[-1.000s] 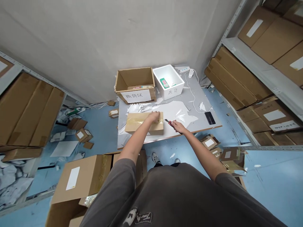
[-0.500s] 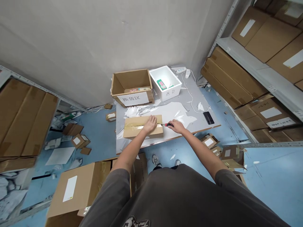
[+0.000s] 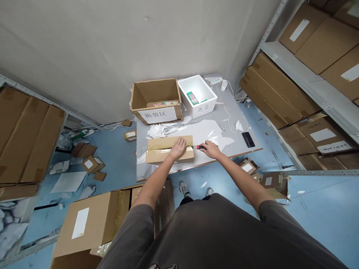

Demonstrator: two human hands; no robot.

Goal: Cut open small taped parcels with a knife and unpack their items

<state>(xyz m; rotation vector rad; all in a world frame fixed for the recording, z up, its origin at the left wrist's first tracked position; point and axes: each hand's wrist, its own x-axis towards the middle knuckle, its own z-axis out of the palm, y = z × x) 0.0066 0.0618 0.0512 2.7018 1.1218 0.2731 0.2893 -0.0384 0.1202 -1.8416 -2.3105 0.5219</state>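
Note:
A flat, taped cardboard box [image 3: 162,149] lies on the grey table [image 3: 235,140]. My left hand [image 3: 178,147] rests flat on the box's top near its right end, fingers spread. My right hand [image 3: 211,148] is closed round a red and black utility knife [image 3: 198,147], whose tip touches the right end of the box at the tape seam.
At the table's back stand an open cardboard box [image 3: 155,99] with a white label and a white foam box [image 3: 198,95]. Paper scraps [image 3: 162,129], a black phone [image 3: 248,139] and a white cable lie on the table. Shelves of cartons flank both sides; boxes litter the blue floor.
My right hand has brought the knife from the table's right part up to the box's right end. My left hand slid slightly along the box top and stays pressed there.

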